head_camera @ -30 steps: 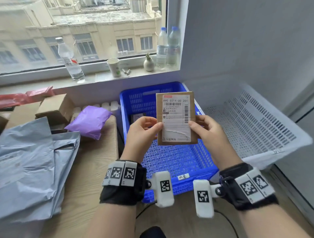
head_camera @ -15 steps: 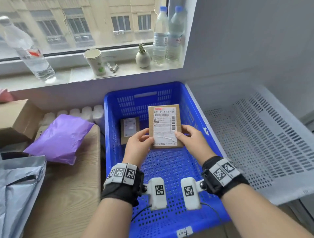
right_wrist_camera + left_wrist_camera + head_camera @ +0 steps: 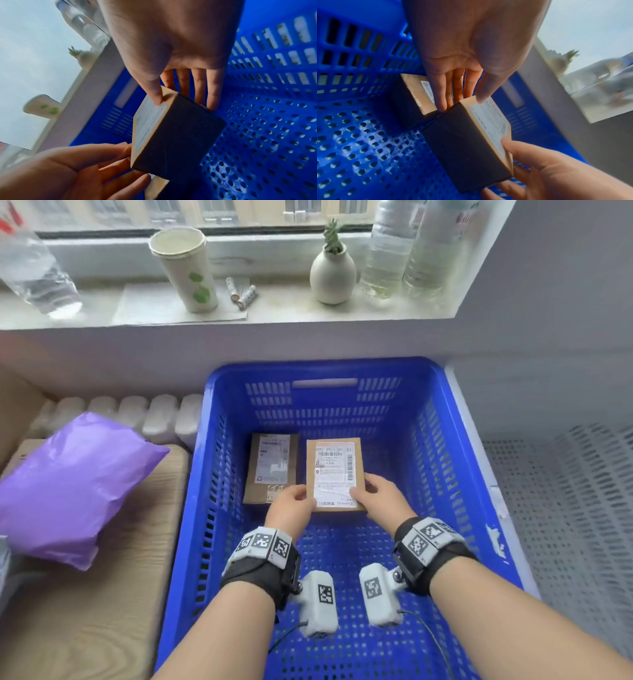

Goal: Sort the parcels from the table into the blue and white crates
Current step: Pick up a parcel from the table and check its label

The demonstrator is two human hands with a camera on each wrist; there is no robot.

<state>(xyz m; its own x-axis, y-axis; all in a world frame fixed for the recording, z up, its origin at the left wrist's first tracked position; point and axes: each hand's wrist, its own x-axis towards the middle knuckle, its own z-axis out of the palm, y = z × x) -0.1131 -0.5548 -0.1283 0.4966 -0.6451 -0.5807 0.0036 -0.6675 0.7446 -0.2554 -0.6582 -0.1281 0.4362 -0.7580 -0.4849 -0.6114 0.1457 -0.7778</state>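
Observation:
Both hands hold a small brown cardboard parcel with a white shipping label, low inside the blue crate. My left hand pinches its near left edge, thumb on the label. My right hand pinches the near right edge. The wrist views show the parcel just above the perforated crate floor, with fingers under it. A second brown parcel lies flat on the crate floor right beside it on the left. The white crate stands to the right.
A purple poly mailer lies on the wooden table at left, with a cardboard box behind it. The windowsill above holds a paper cup, a small vase and water bottles.
Both hands have carried the parcel forward and down from chest height into the blue crate, next to the parcel lying there. The head view has moved closer.

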